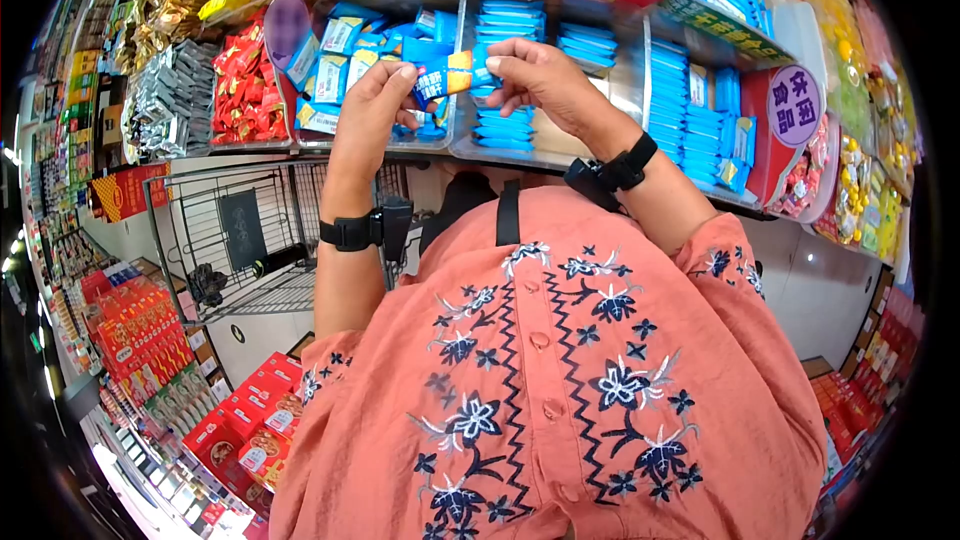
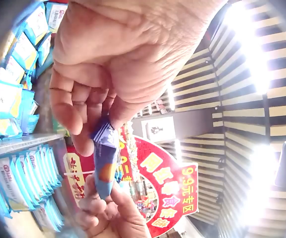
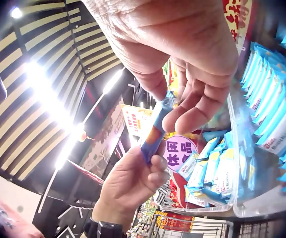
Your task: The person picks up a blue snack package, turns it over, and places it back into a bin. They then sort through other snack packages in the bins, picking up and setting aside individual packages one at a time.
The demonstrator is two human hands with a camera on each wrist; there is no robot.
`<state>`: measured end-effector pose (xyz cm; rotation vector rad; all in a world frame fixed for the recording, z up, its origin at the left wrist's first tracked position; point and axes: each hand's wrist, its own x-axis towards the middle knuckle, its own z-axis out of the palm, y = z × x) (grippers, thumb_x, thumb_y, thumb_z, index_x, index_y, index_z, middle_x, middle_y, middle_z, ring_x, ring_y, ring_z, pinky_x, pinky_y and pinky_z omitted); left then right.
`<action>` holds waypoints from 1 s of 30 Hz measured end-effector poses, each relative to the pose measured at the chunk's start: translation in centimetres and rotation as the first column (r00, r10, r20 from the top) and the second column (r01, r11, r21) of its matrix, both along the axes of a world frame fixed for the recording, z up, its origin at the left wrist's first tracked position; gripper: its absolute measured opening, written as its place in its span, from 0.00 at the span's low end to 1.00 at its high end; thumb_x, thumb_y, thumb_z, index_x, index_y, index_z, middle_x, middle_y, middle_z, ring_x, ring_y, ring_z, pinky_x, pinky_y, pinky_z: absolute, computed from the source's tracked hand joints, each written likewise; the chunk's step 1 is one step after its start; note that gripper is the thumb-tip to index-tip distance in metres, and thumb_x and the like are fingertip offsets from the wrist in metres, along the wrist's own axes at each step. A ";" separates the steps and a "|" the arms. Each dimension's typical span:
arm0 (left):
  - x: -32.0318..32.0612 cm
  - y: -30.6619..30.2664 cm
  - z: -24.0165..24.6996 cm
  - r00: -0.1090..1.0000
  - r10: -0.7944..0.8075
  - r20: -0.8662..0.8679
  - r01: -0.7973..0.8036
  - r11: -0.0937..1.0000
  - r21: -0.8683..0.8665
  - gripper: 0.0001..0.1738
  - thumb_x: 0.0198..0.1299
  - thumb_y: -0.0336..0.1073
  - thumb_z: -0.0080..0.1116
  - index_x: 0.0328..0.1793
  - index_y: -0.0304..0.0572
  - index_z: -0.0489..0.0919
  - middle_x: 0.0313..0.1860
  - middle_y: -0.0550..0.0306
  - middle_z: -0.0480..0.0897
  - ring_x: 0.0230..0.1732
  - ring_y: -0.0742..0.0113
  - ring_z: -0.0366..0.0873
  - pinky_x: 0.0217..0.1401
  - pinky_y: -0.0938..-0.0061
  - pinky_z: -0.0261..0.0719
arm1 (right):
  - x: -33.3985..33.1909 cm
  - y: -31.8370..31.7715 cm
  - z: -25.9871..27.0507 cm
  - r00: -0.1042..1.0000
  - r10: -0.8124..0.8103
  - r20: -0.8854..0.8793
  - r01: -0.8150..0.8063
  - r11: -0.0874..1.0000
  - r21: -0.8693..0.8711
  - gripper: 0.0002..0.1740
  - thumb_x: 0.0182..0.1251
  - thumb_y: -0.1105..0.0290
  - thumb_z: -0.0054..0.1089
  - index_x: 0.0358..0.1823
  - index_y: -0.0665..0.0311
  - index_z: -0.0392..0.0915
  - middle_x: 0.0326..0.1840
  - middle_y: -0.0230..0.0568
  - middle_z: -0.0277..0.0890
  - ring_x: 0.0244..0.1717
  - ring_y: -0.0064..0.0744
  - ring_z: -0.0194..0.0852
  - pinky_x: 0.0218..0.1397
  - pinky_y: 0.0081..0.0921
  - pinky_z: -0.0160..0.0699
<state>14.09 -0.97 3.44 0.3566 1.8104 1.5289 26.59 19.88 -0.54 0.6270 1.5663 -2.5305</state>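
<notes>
Clear shelf bins were packed with blue packs, and one neighbour held red packs. Before them, the left hand and right hand each pinched an end of one blue-and-orange packet.

Blue packets in clear bins, red packets beside silver packets, wire rack below, red boxes lower left
</notes>
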 end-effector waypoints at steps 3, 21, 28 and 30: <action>-1.9 -0.4 -2.1 0.994 0.102 -0.047 -0.104 0.994 -0.038 0.15 0.73 0.44 0.56 0.50 0.39 0.78 0.33 0.63 0.81 0.35 0.73 0.84 0.31 0.83 0.76 | -0.3 0.2 -0.7 0.999 0.000 0.035 -0.001 0.999 0.035 0.22 0.73 0.58 0.60 0.58 0.67 0.74 0.46 0.41 0.80 0.40 0.27 0.84 0.38 0.23 0.84; -12.3 2.0 -9.9 0.961 0.274 -0.026 -0.275 0.960 -0.057 0.24 0.69 0.40 0.57 0.61 0.25 0.73 0.48 0.50 0.83 0.45 0.65 0.86 0.37 0.75 0.82 | 0.8 1.3 -3.8 0.991 0.002 0.137 -0.009 0.999 0.051 0.20 0.71 0.56 0.61 0.52 0.65 0.74 0.44 0.43 0.80 0.39 0.29 0.83 0.39 0.25 0.83; -11.4 0.9 -9.3 0.980 0.109 -0.165 -0.150 0.954 -0.258 0.27 0.68 0.41 0.58 0.67 0.27 0.73 0.55 0.48 0.82 0.53 0.61 0.84 0.43 0.72 0.84 | 0.4 0.7 -3.5 0.988 0.017 0.156 -0.025 0.998 0.050 0.16 0.74 0.58 0.57 0.53 0.62 0.75 0.45 0.40 0.80 0.39 0.25 0.82 0.39 0.23 0.82; -10.9 0.2 -9.8 0.971 -0.048 -0.234 -0.058 0.903 -0.426 0.27 0.66 0.43 0.60 0.65 0.32 0.76 0.53 0.49 0.84 0.52 0.60 0.84 0.47 0.67 0.84 | 0.3 0.7 -3.7 0.987 0.012 0.160 -0.021 0.998 0.058 0.19 0.73 0.56 0.59 0.52 0.64 0.74 0.45 0.41 0.80 0.39 0.28 0.83 0.39 0.24 0.83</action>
